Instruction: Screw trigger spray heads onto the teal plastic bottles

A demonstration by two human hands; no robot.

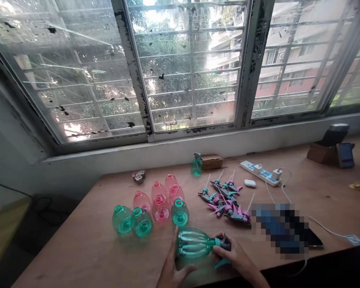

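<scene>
A translucent green spray bottle (pixel 194 244) lies sideways between my hands, above the front of the table. My left hand (pixel 174 266) cups its base, thumb below and a finger along the bottom end. At the neck, my right hand (pixel 235 256) is closed around the grey and teal trigger head (pixel 225 242); part of the head is hidden by the fingers. Just beyond stand headless bottles: several pink ones (pixel 161 210) and green ones, the nearest a green bottle (pixel 180 214). To their right lies a pile of pink, teal and grey trigger heads (pixel 228 200) with thin tubes.
A small green spray bottle (pixel 196 166) stands by a cardboard box (pixel 211 161) near the window. A power strip (pixel 260 173), a white case (pixel 250 183) and a blurred dark device (pixel 313 239) with cables occupy the right. Small blocks (pixel 138 178) sit at the back left.
</scene>
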